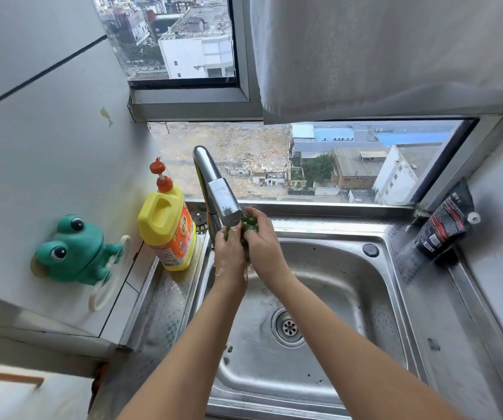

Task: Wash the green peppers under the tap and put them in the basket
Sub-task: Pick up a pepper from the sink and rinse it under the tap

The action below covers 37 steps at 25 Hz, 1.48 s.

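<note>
Both of my hands are raised under the chrome tap (217, 189), pressed together over the steel sink (374, 286). My left hand (229, 253) and my right hand (264, 241) clasp a green pepper (250, 224) between them, and only patches of green show between the fingers. Water runs off my hands into the basin. A small green scrap (230, 348) lies in the sink near my left forearm. No basket is in view.
A yellow detergent bottle (167, 231) with an orange pump stands left of the tap. A green frog holder (73, 250) sticks to the left wall. A black pouch (447, 225) leans at the right rim. The drain (289, 327) sits mid-basin. A window and curtain are behind.
</note>
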Tool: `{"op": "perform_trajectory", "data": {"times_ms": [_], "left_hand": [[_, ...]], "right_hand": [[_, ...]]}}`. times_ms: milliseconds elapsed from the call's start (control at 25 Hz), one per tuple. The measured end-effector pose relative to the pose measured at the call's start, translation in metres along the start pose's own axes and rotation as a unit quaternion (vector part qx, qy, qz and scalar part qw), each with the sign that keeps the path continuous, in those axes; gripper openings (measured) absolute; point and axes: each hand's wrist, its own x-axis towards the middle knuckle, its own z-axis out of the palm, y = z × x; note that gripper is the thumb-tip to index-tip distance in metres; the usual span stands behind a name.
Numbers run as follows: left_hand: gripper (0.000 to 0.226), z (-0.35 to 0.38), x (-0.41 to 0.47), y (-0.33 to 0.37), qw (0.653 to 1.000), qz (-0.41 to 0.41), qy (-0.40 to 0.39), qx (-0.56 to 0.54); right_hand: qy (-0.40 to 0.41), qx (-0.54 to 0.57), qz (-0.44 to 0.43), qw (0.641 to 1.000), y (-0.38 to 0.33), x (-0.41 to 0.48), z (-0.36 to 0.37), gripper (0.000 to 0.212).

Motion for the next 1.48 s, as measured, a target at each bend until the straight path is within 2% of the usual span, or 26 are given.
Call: {"op": "perform_trajectory", "data": {"times_ms": [80, 200, 240, 320, 400, 480, 560, 600, 640, 680, 760, 800, 840, 880, 960, 1000, 1040, 1120, 1200, 1240, 1360, 1440, 1480], "left_hand": [[0.052, -0.003, 0.002, 0.0, 0.999, -0.027, -0.012, -0.024], [0.032, -0.009, -0.001, 0.005, 0.989, -0.077, -0.013, -0.129], [0.029, -0.009, -0.001, 0.007, 0.984, -0.092, -0.014, -0.153], [0.027, -0.008, -0.002, 0.008, 0.981, -0.088, -0.028, -0.169], [0.028, -0.007, -0.005, 0.005, 0.985, -0.066, -0.024, -0.157], [0.029, -0.009, -0.008, 0.003, 0.988, -0.055, -0.029, -0.141], [0.026, -0.017, -0.008, 0.008, 0.986, -0.072, -0.043, -0.144], [0.024, -0.019, -0.008, 0.014, 0.98, -0.107, -0.046, -0.158], [0.023, -0.021, -0.007, 0.017, 0.967, -0.15, -0.051, -0.2], [0.023, -0.021, -0.008, 0.02, 0.952, -0.187, -0.062, -0.234], [0.027, -0.017, -0.016, 0.017, 0.942, -0.201, -0.099, -0.251], [0.03, -0.014, -0.018, 0.012, 0.949, -0.184, -0.11, -0.232], [0.031, -0.014, -0.019, 0.007, 0.961, -0.16, -0.106, -0.2], [0.031, -0.015, -0.019, 0.003, 0.971, -0.129, -0.101, -0.171], [0.033, -0.017, -0.019, 0.0, 0.986, -0.079, -0.098, -0.107], [0.032, -0.017, -0.018, 0.002, 0.989, -0.077, -0.093, -0.079], [0.029, -0.017, -0.017, 0.006, 0.989, -0.094, -0.085, -0.072], [0.026, -0.019, -0.014, 0.016, 0.98, -0.163, -0.071, -0.093], [0.026, -0.024, -0.008, 0.027, 0.955, -0.242, -0.082, -0.147], [0.028, -0.028, -0.005, 0.03, 0.941, -0.272, -0.09, -0.18], [0.03, -0.034, -0.006, 0.031, 0.923, -0.305, -0.134, -0.19], [0.027, -0.034, -0.007, 0.031, 0.938, -0.267, -0.173, -0.135], [0.028, -0.033, -0.007, 0.03, 0.946, -0.232, -0.184, -0.13]], "right_hand": [[-0.051, 0.045, 0.023, 0.997, 0.005, 0.0, -0.009, 0.052], [-0.152, 0.074, 0.07, 0.983, -0.002, 0.003, -0.029, 0.039], [-0.151, 0.058, 0.067, 0.985, -0.004, 0.004, -0.031, 0.036], [-0.074, -0.022, 0.017, 0.997, -0.007, 0.002, -0.024, 0.028], [-0.023, -0.109, -0.029, 0.993, -0.005, 0.0, -0.011, 0.031], [-0.082, -0.11, -0.007, 0.991, -0.002, 0.003, -0.012, 0.039], [-0.201, -0.018, 0.047, 0.978, 0.0, 0.008, -0.026, 0.047], [-0.245, 0.024, 0.054, 0.968, -0.001, 0.007, -0.031, 0.046], [-0.254, 0.024, 0.036, 0.966, -0.003, 0.004, -0.032, 0.041], [-0.222, -0.015, -0.014, 0.975, -0.005, -0.002, -0.03, 0.033], [-0.031, -0.135, -0.14, 0.981, -0.002, -0.01, -0.018, 0.023], [0.05, -0.138, -0.14, 0.979, 0.0, -0.009, -0.013, 0.022], [0.094, -0.096, -0.093, 0.987, -0.002, -0.008, -0.009, 0.021], [0.093, -0.019, 0.003, 0.995, -0.008, -0.002, -0.009, 0.018], [0.031, 0.092, 0.204, 0.974, -0.025, 0.009, -0.019, 0.017], [-0.004, 0.1, 0.245, 0.964, -0.032, 0.012, -0.023, 0.02], [-0.025, 0.076, 0.234, 0.969, -0.035, 0.015, -0.024, 0.025], [-0.023, -0.002, 0.115, 0.993, -0.034, 0.011, -0.017, 0.031], [-0.014, -0.072, -0.058, 0.996, -0.021, 0.002, -0.008, 0.03], [-0.028, -0.115, -0.151, 0.981, -0.012, -0.002, -0.008, 0.034], [-0.08, -0.261, -0.36, 0.892, 0.003, 0.0, -0.023, 0.048], [-0.058, -0.299, -0.436, 0.847, 0.005, 0.002, -0.032, 0.047], [-0.041, -0.293, -0.437, 0.849, 0.004, 0.001, -0.034, 0.044]]}}
